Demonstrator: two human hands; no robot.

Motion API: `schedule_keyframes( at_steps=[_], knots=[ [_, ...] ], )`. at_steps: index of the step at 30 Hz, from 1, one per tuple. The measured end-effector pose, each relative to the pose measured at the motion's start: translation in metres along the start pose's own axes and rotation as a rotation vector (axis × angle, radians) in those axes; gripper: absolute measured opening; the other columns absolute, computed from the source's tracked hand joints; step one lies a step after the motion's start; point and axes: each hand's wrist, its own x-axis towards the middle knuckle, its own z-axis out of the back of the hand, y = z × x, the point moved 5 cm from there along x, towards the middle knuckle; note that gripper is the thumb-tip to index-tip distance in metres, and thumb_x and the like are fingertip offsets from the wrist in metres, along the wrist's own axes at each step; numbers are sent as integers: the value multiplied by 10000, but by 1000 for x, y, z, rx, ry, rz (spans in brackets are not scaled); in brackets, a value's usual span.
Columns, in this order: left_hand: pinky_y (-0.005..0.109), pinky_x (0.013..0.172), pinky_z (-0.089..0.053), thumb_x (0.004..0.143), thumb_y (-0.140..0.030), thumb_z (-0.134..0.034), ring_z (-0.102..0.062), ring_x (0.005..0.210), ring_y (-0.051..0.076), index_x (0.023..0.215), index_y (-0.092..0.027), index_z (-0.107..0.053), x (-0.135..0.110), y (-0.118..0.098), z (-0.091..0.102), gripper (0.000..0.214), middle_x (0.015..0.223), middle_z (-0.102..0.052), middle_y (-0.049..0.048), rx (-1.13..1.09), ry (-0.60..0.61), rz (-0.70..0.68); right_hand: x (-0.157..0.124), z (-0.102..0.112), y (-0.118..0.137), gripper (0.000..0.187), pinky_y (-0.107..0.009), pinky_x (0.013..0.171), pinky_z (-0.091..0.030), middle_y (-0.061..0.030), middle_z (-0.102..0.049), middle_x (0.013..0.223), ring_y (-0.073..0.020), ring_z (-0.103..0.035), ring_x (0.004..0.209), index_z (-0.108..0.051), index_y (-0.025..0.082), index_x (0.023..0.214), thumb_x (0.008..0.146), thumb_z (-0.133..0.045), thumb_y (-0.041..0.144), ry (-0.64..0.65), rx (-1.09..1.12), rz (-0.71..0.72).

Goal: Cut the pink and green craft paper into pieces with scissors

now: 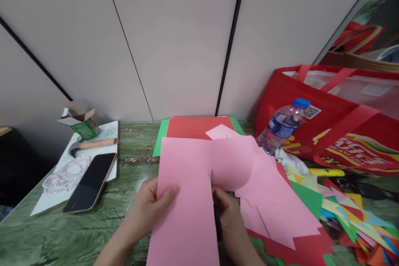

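Note:
My left hand [149,210] pinches the left edge of a pink paper sheet [190,183], thumb on top. My right hand [230,220] is closed on black scissors [215,208]; the blades stand in a slit running up the middle of the sheet. The part of the sheet right of the slit curls upward. More pink pieces [271,208] lie to the right, over red paper [193,126] and green paper [160,139].
On the green marbled table [62,232], a phone [92,181], bead strings [64,174], a hammer [90,145] and a small green carton [82,126] rest on a white sheet at left. A water bottle [282,124], red bag [339,120] and coloured paper scraps [349,216] are at right.

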Motion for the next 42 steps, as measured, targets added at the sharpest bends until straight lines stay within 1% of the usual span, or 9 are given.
schedule_keyframes(
  at_steps=[4, 10, 20, 27, 30, 33, 36, 40, 42],
  knots=[
    [204, 399, -353, 696, -475, -554, -450, 488, 116, 607, -153, -540, 1, 0, 1, 334, 567, -521, 1, 3, -2, -13, 1, 2, -2, 171, -251, 538, -466, -2, -695, 640, -182, -621, 608, -589, 179, 640, 540, -727, 192, -12, -15, -26],
    [211, 398, -359, 695, -485, -556, -461, 481, 121, 632, -141, -552, 0, 1, 1, 350, 560, -537, 12, -5, 0, 14, 1, 2, -2, 152, -230, 531, -439, 18, -677, 604, -158, -598, 579, -575, 178, 624, 548, -701, 140, -7, 13, -8],
    [201, 389, -341, 692, -460, -556, -436, 477, 113, 590, -151, -537, -1, -2, 3, 326, 547, -511, 2, 33, -51, -5, 1, 2, 0, 113, -227, 488, -421, 17, -657, 566, -157, -571, 551, -566, 177, 559, 517, -655, 122, -46, -20, -37],
    [212, 399, -355, 698, -459, -547, -460, 485, 125, 611, -147, -540, 0, -1, 3, 324, 560, -525, 13, 38, -30, -4, 1, 4, -2, 131, -201, 484, -390, 41, -624, 524, -127, -533, 520, -572, 171, 547, 498, -612, 56, -47, 3, -38],
    [203, 386, -339, 694, -457, -562, -441, 477, 115, 598, -149, -534, 0, -2, 3, 324, 551, -511, 6, 22, -45, -9, 1, 4, -3, 136, -205, 476, -381, 41, -619, 511, -125, -526, 499, -571, 170, 548, 497, -581, 45, -40, 22, -65],
    [199, 387, -341, 695, -470, -575, -438, 476, 110, 596, -146, -538, -1, 0, 2, 341, 552, -512, 2, -3, -26, 6, 1, 4, -2, 137, -204, 466, -372, 42, -610, 489, -124, -514, 488, -556, 170, 525, 481, -579, 42, -51, 33, -85],
    [195, 405, -364, 703, -477, -591, -472, 498, 114, 646, -142, -575, -1, 5, 3, 340, 598, -557, 12, -84, 23, 23, 1, 3, 0, 131, -195, 463, -371, 47, -600, 484, -117, -504, 485, -558, 167, 522, 483, -596, 48, -64, 15, -78],
    [238, 504, -455, 663, -532, -624, -553, 566, 142, 777, -154, -629, 2, 13, 4, 395, 674, -629, 33, -356, 127, 30, 1, 6, -3, 126, -195, 485, -390, 42, -618, 527, -116, -512, 506, -605, 163, 571, 507, -597, 54, -64, -69, 8],
    [259, 517, -474, 616, -577, -637, -562, 540, 146, 778, -150, -642, 3, 15, 6, 456, 645, -641, 35, -460, 132, 42, 0, 7, -6, 129, -204, 487, -396, 34, -621, 536, -123, -519, 505, -626, 159, 605, 526, -604, 59, -33, -140, 40]
  ],
)
